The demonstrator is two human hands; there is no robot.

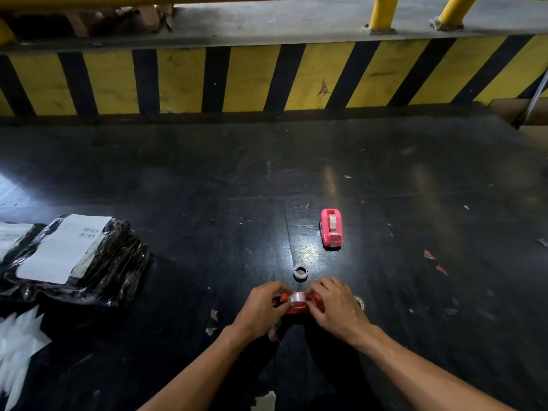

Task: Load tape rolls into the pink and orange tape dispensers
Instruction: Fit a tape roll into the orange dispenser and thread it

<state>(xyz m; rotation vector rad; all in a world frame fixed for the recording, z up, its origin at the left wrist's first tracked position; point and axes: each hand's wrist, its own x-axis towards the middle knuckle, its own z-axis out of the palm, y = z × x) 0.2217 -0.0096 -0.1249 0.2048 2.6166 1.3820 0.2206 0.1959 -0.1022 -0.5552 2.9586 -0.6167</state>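
Note:
The orange tape dispenser (pixel 298 307) lies on the black table near me, between both hands. A clear tape roll (pixel 297 298) sits in its top. My left hand (pixel 261 310) grips the dispenser's left end and touches the roll. My right hand (pixel 338 310) covers the dispenser's right end, fingertips on the roll. The pink tape dispenser (pixel 331 229) stands farther back to the right, a tape roll inside it. A small grey ring-shaped core (pixel 301 272) rests just beyond my hands.
Black plastic-wrapped parcels (pixel 77 259) with white labels lie at the left, white bags (pixel 17 348) below them. A yellow-black striped barrier (pixel 267 78) runs along the table's far edge. A small round piece (pixel 359 302) peeks out right of my right hand. Paper scraps dot the table.

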